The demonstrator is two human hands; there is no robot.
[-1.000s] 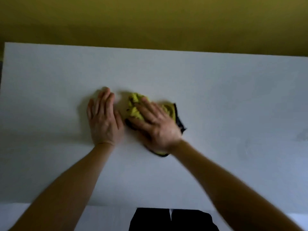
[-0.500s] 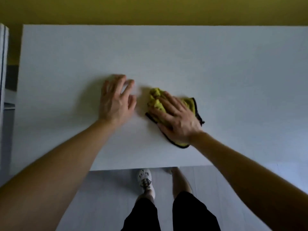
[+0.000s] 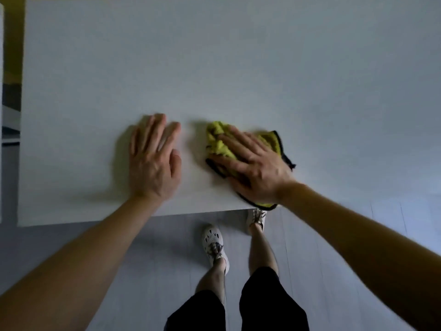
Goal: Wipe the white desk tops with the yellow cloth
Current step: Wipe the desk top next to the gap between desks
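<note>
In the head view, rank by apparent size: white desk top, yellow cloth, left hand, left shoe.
1. white desk top
2. yellow cloth and left hand: look alike, cloth partly hidden under right hand
3. left shoe, though farther from camera

White desk top (image 3: 214,56), crumpled yellow cloth (image 3: 218,145) near front edge under right hand (image 3: 257,173), left hand (image 3: 152,163) flat beside it

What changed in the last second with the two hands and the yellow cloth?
The right hand drew the crumpled yellow cloth with black edging back, so its corner now reaches the near edge of the white desk top. The left hand slid back too, and the gap between the hands widened. Unchanged: right hand pressing flat on the cloth, left hand flat on the bare desk.
</note>
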